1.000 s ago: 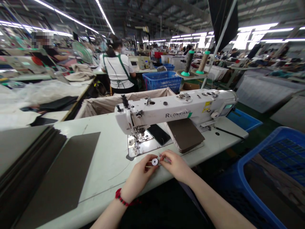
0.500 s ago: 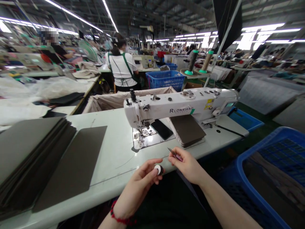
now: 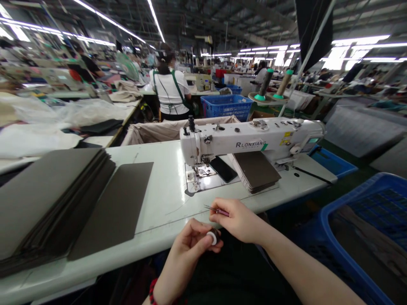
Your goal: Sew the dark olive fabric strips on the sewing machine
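Your left hand (image 3: 190,250) is curled partway, thumb and fingers pinched on a small round bobbin-like piece with a white face and a dark side (image 3: 213,238); it sits just off the near edge of the tabletop. Your right hand (image 3: 238,220) is closed around a slim pink-purple tool with two thin metal tips (image 3: 221,212), perhaps tweezers or snips. Those tips point left, above and apart from the bobbin-like piece. Whether a thread runs between them is too fine to tell.

By the look of it, the step in hand is working on that piece with the tool. The next move would call for a firm left pinch and well-controlled tips, clear of your fingers.

Beyond your hands lies the pale green tabletop (image 3: 168,173). On its far side is the white sewing machine (image 3: 219,144), with a flat black phone (image 3: 224,168) and a stack of brown-grey sheets (image 3: 258,168) by it. To the left, a single brown-grey sheet (image 3: 129,199) lies beside a taller brown-grey pile (image 3: 54,186).

Against half a second ago, the tips have swung from far-left to more nearly level, your right hand is closer to your left, and the machine appears farther right in view.
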